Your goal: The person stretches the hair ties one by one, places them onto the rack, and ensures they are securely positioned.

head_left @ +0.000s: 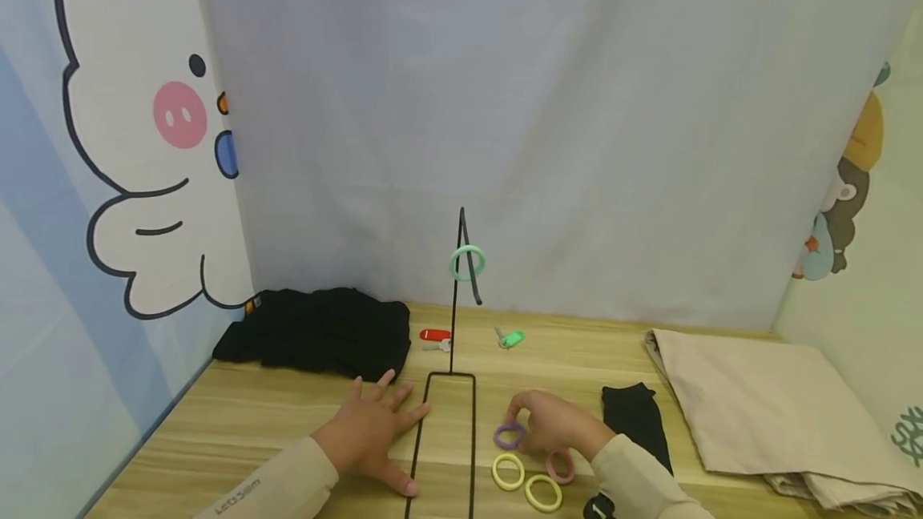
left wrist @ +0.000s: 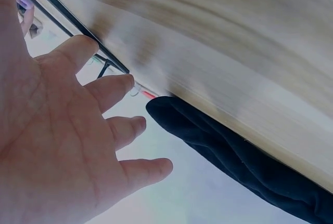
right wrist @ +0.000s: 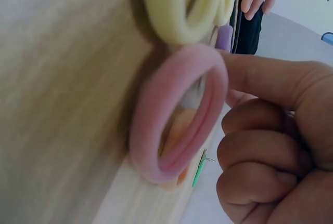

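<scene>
Purple ring (head_left: 509,435) is pinched in the right hand (head_left: 551,427), just right of the wire stand (head_left: 454,391) base, low over the counter (head_left: 252,415). Fingers curled round it; in the wrist view the purple is mostly hidden behind the yellow rings, so can't tell how firm the pinch is.

Pink ring (right wrist: 174,115) sits right under that hand, touching the fingers (right wrist: 270,78) in the wrist view. Two yellow rings (head_left: 525,480) lie just in front of it, also right of the stand base.

Left hand (head_left: 375,427) is released, fingers spread flat on the counter, fingertips touching the left rail of the stand base. Holds nothing.

Green ring (head_left: 467,263) already hangs on the stand's hook, up top.

Risks, imo:
- Pink ring rides along w/ the fingers on lift, since it's in contact; could drag or flick into the yellow ones.
- Soft ring + thin pinch means it may slip out mid-move.
- Stand is thin wire, looks tippy. Left hand only touches the rail, doesn't pin it, so a bump at the hook could rock it and shake the green ring off.
- Hook is narrow and already occupied, so easy to miss or knock the green one.

Further from the stand: red key (head_left: 435,335) and green key (head_left: 511,339) behind the base, black cloth (head_left: 317,331) back left, small black item (head_left: 634,415) right, beige cloth (head_left: 764,407) far right.
</scene>
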The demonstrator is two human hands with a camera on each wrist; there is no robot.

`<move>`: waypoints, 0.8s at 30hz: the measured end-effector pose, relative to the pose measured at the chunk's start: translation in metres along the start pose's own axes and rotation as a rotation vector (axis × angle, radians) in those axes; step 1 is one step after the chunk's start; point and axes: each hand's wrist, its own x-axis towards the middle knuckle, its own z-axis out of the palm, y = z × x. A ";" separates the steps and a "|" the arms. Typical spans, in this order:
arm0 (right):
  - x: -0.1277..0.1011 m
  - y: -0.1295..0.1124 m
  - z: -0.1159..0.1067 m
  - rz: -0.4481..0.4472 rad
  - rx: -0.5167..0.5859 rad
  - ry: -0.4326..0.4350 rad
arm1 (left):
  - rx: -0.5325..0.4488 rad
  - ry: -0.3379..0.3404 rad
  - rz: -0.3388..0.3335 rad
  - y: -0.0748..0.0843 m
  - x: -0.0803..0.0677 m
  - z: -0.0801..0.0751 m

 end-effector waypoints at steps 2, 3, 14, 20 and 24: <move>-0.001 0.001 0.000 0.012 0.013 0.006 | -0.002 -0.002 0.000 0.000 0.000 0.001; -0.001 0.001 0.000 0.016 0.023 0.009 | -0.005 -0.003 0.000 0.000 0.000 0.001; -0.023 -0.017 -0.009 -0.081 0.086 0.088 | -0.018 0.001 0.000 -0.001 0.000 0.001; -0.035 -0.035 -0.013 -0.086 0.079 0.144 | -0.023 0.014 0.006 -0.001 0.001 0.003; -0.044 -0.049 -0.016 -0.109 0.108 0.162 | -0.028 0.013 0.002 -0.001 0.002 0.004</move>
